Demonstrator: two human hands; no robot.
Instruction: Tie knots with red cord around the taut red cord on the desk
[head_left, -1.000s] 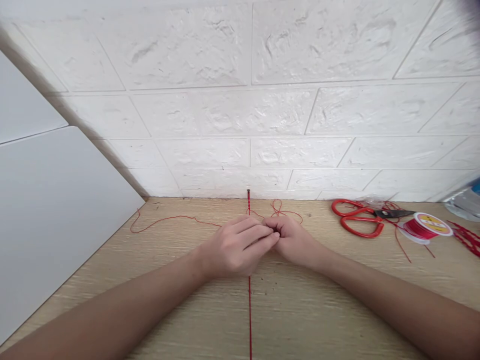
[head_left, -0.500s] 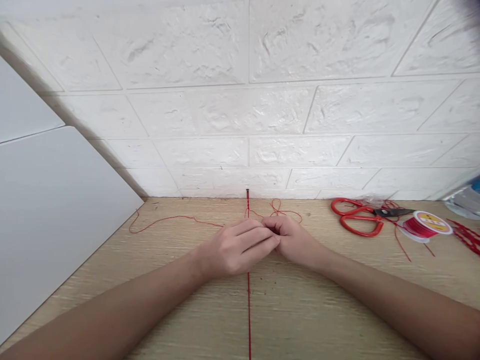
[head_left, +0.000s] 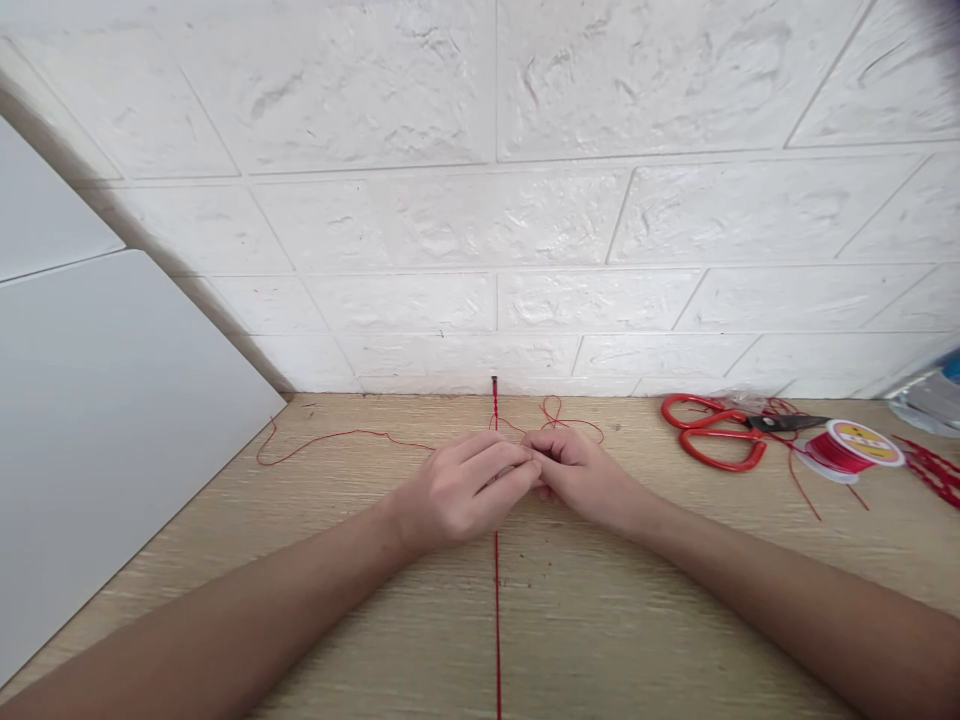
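A red cord (head_left: 497, 620) runs from a nail (head_left: 494, 379) at the foot of the wall straight toward me, passing under my hands. Its stretch near the nail looks twisted or knotted. Over the cord lies my left hand (head_left: 469, 490), fingers closed and reaching to the right. My right hand (head_left: 577, 470) is closed in a pinch, its fingertips touching those of the left. Thin red thread (head_left: 337, 434) trails out leftward from beneath the left hand, and a loose loop of thread (head_left: 553, 410) lies behind the right. What the fingertips grip is hidden.
To the right lie red-handled scissors (head_left: 724, 450), a spool of red thread (head_left: 847, 450) and a red braided piece (head_left: 934, 470). A clear plastic object (head_left: 930, 400) sits at the far right. White panels (head_left: 135, 430) stand at left; the white brick wall (head_left: 480, 220) rises behind.
My left hand has shifted slightly left, its fingertips sliding back over the right hand's. The right fingers have moved a little and show more below the left fingertips.
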